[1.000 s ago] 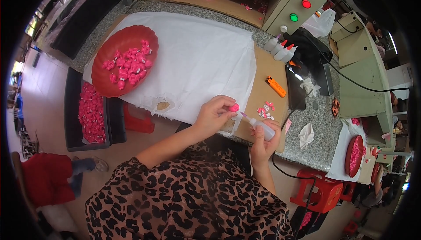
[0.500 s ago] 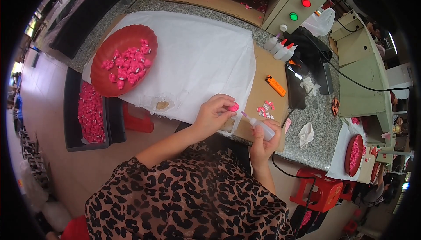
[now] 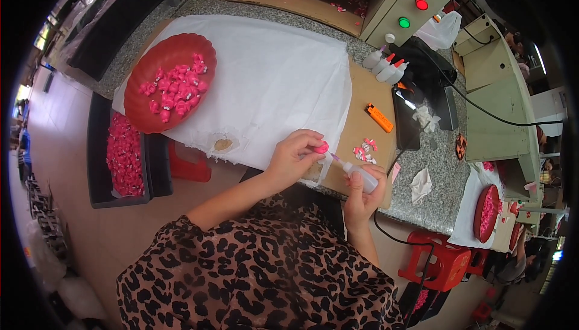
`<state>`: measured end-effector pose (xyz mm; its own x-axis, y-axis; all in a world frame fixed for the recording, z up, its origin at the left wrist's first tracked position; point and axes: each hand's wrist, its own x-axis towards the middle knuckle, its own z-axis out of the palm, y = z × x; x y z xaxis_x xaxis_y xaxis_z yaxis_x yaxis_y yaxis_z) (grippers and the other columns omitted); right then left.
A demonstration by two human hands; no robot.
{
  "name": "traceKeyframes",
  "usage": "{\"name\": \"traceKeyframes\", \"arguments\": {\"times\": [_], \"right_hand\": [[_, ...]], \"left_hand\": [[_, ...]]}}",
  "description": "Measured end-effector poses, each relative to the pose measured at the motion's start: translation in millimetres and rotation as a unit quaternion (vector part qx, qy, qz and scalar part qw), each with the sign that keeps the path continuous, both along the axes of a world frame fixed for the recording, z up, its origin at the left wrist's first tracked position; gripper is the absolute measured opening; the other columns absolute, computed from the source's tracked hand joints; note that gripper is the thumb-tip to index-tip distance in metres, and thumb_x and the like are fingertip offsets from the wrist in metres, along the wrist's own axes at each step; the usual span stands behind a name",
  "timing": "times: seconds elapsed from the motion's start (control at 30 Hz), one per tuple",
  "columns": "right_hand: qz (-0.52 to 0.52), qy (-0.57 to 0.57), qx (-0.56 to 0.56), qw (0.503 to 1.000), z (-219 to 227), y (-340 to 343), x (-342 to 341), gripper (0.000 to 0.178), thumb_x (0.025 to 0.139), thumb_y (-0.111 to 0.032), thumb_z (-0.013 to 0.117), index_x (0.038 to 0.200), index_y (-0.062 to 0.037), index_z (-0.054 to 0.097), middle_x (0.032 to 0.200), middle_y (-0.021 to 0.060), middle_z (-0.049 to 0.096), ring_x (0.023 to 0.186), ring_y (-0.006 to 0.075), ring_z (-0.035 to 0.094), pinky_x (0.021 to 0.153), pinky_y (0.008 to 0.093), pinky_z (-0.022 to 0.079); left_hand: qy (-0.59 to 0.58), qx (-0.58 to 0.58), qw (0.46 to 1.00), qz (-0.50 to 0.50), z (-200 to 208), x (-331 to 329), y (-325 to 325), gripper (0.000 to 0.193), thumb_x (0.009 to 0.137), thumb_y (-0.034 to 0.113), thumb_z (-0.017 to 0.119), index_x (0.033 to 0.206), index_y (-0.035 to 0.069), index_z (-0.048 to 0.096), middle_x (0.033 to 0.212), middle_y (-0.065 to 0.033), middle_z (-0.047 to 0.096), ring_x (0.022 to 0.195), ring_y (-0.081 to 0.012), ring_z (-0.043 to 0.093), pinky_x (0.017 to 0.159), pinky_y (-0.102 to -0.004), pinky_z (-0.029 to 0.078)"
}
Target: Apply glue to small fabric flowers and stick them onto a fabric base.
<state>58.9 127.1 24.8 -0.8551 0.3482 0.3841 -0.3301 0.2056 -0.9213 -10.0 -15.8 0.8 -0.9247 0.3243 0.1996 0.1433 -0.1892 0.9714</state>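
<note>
Between the thumb and fingers of my left hand [image 3: 294,156] is a small rounded pink plastic piece [image 3: 322,148]. My right hand [image 3: 364,194] grips a translucent white squeeze bottle [image 3: 360,177], tilted so its thin nozzle [image 3: 336,157] points at the pink piece. The nozzle tip is at or very close to the piece; whether they touch I cannot tell. Just beyond the bottle, several small pink and white parts [image 3: 365,150] lie on brown cardboard [image 3: 357,93]. A red scalloped dish [image 3: 139,101] holding many pink pieces rests on the white sheet [image 3: 265,67] to the left.
An orange lighter [image 3: 379,118] lies on the cardboard. White bottles with red caps [image 3: 389,69] stand behind it. A crumpled tissue [image 3: 421,185] is on the granite top at right. Left of the table, a dark bin [image 3: 99,149] holds many pink pieces. A cable [image 3: 416,242] hangs near my right arm.
</note>
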Motion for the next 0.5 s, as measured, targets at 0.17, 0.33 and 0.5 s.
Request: {"name": "traceKeyframes", "arguments": {"times": [0.17, 0.33, 0.5], "right_hand": [[0.007, 0.009, 0.008, 1.0, -2.0, -0.3, 1.3, 0.014, 0.082, -0.006, 0.05, 0.092, -0.0006, 0.041, 0.087, 0.0089, 0.044, 0.065, 0.0122, 0.05, 0.058, 0.0207, 0.042], [0.005, 0.006, 0.025, 1.0, -4.7, -2.3, 2.9, 0.016, 0.081, -0.005, 0.051, 0.093, -0.0003, 0.04, 0.088, 0.0089, 0.044, 0.065, 0.0126, 0.05, 0.058, 0.0206, 0.042], [0.006, 0.014, 0.073, 0.997, -9.8, 2.1, 2.5, 0.018, 0.081, -0.005, 0.051, 0.094, 0.0, 0.039, 0.09, 0.0092, 0.043, 0.066, 0.0127, 0.05, 0.058, 0.0208, 0.043]], "left_hand": [[-0.006, 0.007, 1.0, -0.001, -2.3, -0.5, 1.2, 0.014, 0.074, -0.007, 0.056, 0.087, -0.002, 0.054, 0.104, -0.0116, 0.047, 0.089, -0.0133, 0.054, 0.076, -0.023, 0.048], [-0.005, 0.011, 1.0, 0.001, -1.2, -0.4, 0.9, 0.014, 0.074, -0.008, 0.055, 0.087, -0.003, 0.053, 0.104, -0.0119, 0.046, 0.089, -0.0138, 0.054, 0.077, -0.0235, 0.048], [-0.005, 0.01, 1.0, 0.001, -1.9, -0.9, 1.0, 0.014, 0.074, -0.008, 0.055, 0.087, -0.003, 0.053, 0.104, -0.0119, 0.046, 0.089, -0.0138, 0.054, 0.077, -0.0235, 0.048]]}}
